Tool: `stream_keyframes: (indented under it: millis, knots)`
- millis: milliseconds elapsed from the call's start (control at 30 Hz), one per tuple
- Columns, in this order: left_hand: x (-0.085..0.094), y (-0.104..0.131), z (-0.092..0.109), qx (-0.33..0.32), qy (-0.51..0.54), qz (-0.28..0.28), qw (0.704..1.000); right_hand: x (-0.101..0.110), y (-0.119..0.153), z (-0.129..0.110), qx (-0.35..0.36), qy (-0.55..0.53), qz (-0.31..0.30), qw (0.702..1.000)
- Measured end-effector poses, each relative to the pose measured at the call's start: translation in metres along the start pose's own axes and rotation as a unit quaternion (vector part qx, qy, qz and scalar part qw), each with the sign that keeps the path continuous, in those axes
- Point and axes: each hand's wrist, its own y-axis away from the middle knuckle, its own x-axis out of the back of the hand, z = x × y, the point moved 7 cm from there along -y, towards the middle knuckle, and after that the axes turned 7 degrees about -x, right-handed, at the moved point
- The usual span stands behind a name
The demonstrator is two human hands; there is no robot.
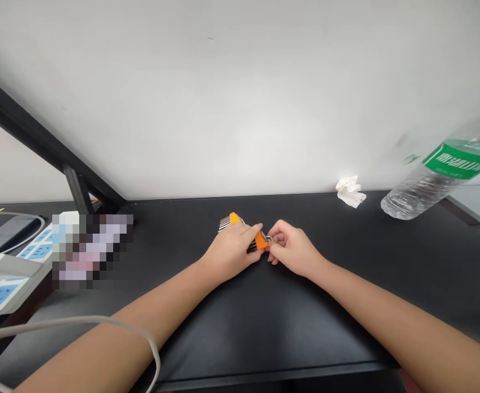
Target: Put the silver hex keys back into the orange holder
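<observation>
Fingers (251,233) on striped orange object (261,240)

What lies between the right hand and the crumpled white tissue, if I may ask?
Nothing that I can see: the head view shows only bare black tabletop between the right hand and the tissue.

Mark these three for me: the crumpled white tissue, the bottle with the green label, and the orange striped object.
White tissue (350,191): head view, middle of the crumpled paper.
Bottle (456,159): head view, on its green label.
Orange striped object (261,240): head view, its lower right orange end.
</observation>
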Motion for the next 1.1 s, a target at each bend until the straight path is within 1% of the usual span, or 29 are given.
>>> stream_keyframes:
  millis: [100,267,367,467,600,733,833,900,1000,1100]
  knots:
    - [-0.002,0.001,-0.001,-0.001,-0.030,-0.020,0.999,0.003,-0.001,0.003,-0.015,-0.005,0.008,1.000]
    - [0.000,0.002,-0.010,0.032,-0.026,-0.044,0.998,0.011,-0.008,0.009,-0.053,-0.063,0.019,0.996]
    - [0.000,0.002,-0.014,0.055,-0.038,-0.083,0.994,0.017,-0.011,0.011,-0.063,-0.053,0.028,0.996]
    - [-0.001,0.001,-0.013,0.066,-0.047,-0.113,0.990,0.020,-0.013,0.012,-0.060,-0.026,0.031,0.997]
    - [-0.001,0.001,-0.011,0.073,-0.043,-0.128,0.988,0.022,-0.015,0.018,-0.055,-0.022,0.035,0.998]
    - [0.000,0.001,-0.016,0.085,-0.035,-0.124,0.988,0.036,-0.019,0.024,-0.062,-0.012,0.066,0.996]
    - [0.002,0.001,-0.020,0.095,-0.034,-0.119,0.988,0.050,-0.020,0.023,-0.066,0.079,0.093,0.990]
    - [0.003,0.001,-0.022,0.098,-0.032,-0.114,0.988,0.057,-0.017,0.015,-0.037,0.179,0.113,0.977]
    - [0.003,0.002,-0.023,0.097,-0.034,-0.114,0.988,0.060,-0.012,-0.002,0.027,0.332,0.134,0.933]
    - [0.002,0.002,-0.022,0.097,-0.034,-0.117,0.988,0.061,-0.010,-0.007,0.048,0.429,0.134,0.892]
